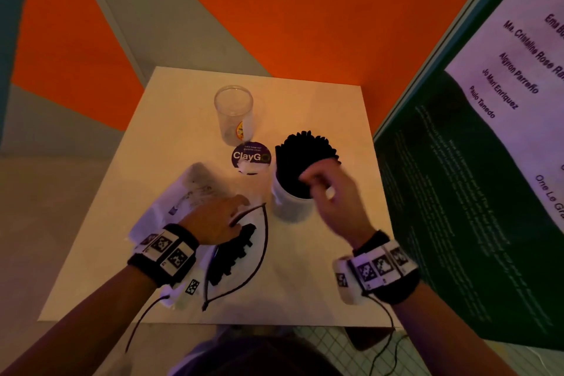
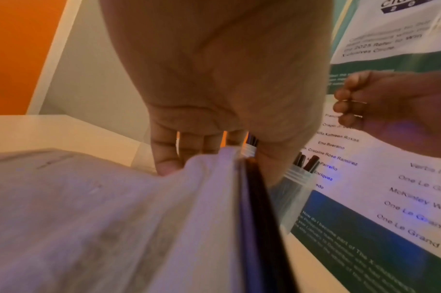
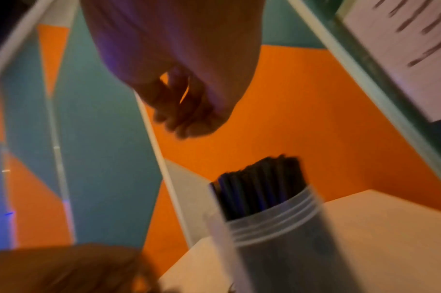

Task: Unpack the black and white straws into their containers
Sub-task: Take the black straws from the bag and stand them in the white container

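A clear container [image 1: 290, 207] packed with upright black straws [image 1: 302, 159] stands right of centre on the white table [image 1: 329, 119]. My right hand [image 1: 308, 181] hovers just above the straw tops, fingers curled, with nothing visible in them; the right wrist view shows the hand [image 3: 187, 123] above the straws [image 3: 259, 186], blurred. My left hand [image 1: 241, 203] pinches the dark rim of a white plastic bag [image 1: 183, 192] that lies on the table. More black straws [image 1: 235, 253] lie inside the bag's mouth. An empty clear container [image 1: 233, 114] stands farther back. No white straws are visible.
A round purple ClayGo sticker [image 1: 250, 156] sits between the two containers. A green and white poster board [image 1: 457, 192] stands close along the table's right side. Orange and grey walls rise behind the table. Thin cables hang from both wrists.
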{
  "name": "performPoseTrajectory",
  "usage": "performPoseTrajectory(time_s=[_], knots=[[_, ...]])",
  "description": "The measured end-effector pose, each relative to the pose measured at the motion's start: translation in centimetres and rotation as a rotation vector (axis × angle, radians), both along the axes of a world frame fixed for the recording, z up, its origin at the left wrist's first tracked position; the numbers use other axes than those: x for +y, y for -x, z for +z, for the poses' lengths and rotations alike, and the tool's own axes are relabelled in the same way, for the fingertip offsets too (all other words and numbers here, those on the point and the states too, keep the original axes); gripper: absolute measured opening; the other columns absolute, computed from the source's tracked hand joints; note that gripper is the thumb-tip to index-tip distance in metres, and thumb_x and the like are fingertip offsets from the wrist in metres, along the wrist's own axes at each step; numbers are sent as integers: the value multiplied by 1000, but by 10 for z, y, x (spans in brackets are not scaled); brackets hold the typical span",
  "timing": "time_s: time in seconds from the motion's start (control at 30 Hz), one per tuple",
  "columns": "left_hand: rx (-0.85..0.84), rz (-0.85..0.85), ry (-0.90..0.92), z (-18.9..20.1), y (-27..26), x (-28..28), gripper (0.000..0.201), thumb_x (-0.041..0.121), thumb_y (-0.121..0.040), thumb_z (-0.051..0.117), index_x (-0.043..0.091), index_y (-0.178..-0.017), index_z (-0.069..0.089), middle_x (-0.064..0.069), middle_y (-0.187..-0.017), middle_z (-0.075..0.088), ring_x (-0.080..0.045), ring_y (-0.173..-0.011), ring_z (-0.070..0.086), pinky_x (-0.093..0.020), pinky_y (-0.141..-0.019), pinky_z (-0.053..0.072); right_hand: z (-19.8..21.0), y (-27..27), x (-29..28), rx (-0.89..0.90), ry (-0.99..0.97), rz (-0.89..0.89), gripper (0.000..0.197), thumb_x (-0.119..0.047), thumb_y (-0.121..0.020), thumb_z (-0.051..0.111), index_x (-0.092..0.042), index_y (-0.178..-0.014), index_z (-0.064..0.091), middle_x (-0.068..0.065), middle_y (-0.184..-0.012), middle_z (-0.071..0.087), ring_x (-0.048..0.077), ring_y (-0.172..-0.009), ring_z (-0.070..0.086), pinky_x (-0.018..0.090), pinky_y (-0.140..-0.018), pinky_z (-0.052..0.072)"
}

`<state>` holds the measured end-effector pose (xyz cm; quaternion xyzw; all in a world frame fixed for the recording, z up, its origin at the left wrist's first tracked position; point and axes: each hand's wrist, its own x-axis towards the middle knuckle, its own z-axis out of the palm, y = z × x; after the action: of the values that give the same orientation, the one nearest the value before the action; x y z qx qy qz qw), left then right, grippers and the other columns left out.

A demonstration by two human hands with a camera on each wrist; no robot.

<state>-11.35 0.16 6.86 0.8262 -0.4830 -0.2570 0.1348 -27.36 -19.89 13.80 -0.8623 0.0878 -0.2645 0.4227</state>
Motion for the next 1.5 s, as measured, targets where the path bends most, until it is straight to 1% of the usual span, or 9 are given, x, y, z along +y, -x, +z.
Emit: performPoseTrajectory(time_s=[0.13, 0.23, 0.4, 0.7, 0.9, 1.0, 1.07, 1.17, 1.5], knots=[[185, 30, 71, 0, -7, 8, 44, 21, -91, 57, 23, -132, 41, -2, -114, 61, -15, -92, 55, -27, -82, 46, -31, -27, 71, 725, 52, 474, 22, 0, -90, 46, -1, -100, 66, 14, -103, 64, 23, -92, 58, 26, -82, 45], [223, 6, 133, 2, -8, 10, 38, 26, -93, 58, 23, -129, 45, -4, -117, 61, -20, -99, 57, -36, -85, 49, -70, -52, 110, 941, 155, 486, 21, -3, -94, 44, 3, -97, 64, 21, -100, 61, 31, -86, 51, 32, -78, 39], [291, -3, 223, 7, -10, 21, 35, 27, -94, 58, 18, -128, 50, -5, -120, 60, -18, -105, 57, -34, -90, 48, -120, -80, 144, 1059, 363, 277, 35, -19, -101, 35, 0, -124, 51, 20, -127, 55, 34, -117, 51, 43, -102, 39], [289, -25, 283, 5, -20, 40, 31, 24, -95, 56, 18, -125, 52, 0, -118, 62, -14, -104, 58, -32, -90, 49, -142, -86, 167, 1146, 304, 133, 52, -18, -99, 42, -1, -144, 23, 19, -144, 33, 32, -130, 41, 41, -104, 42], [305, -44, 290, 1, -25, 43, 30, 27, -95, 56, 20, -124, 52, 2, -115, 62, -14, -101, 58, -34, -88, 50, -128, -86, 160, 1169, 191, 127, 38, -13, -99, 38, 4, -133, 39, 21, -132, 47, 35, -117, 51, 39, -96, 45], [276, -71, 269, 0, -24, 42, 33, 30, -94, 57, 19, -125, 52, 2, -119, 62, -14, -106, 58, -34, -93, 48, -108, -84, 148, 1175, 137, 254, 30, -12, -101, 34, 3, -126, 42, 21, -115, 56, 27, -85, 53, 34, -77, 44], [243, -78, 248, 1, -24, 38, 35, 30, -94, 57, 17, -126, 52, 0, -122, 61, -17, -109, 57, -35, -95, 47, -90, -78, 134, 1203, 115, 309, 8, -15, -100, 39, -10, -102, 45, 9, -84, 50, 19, -65, 42, 26, -60, 40], [116, -104, 250, 2, -17, 27, 36, 33, -93, 57, 14, -123, 55, -3, -119, 59, -20, -108, 54, -32, -95, 42, -60, -62, 106, 1276, 147, 353, 27, -16, -96, 47, -21, -71, 38, 5, -78, 49, 21, -66, 49, 24, -61, 42], [177, -305, 151, 2, 32, -34, 73, 49, -74, 74, 27, -136, 42, 7, -129, 51, -7, -112, 45, -22, -95, 35, 34, -1, 17, 1332, 171, 467, 10, -21, -88, 55, -13, -94, 58, -7, -64, 56, 9, -56, 54, 26, -55, 37]])
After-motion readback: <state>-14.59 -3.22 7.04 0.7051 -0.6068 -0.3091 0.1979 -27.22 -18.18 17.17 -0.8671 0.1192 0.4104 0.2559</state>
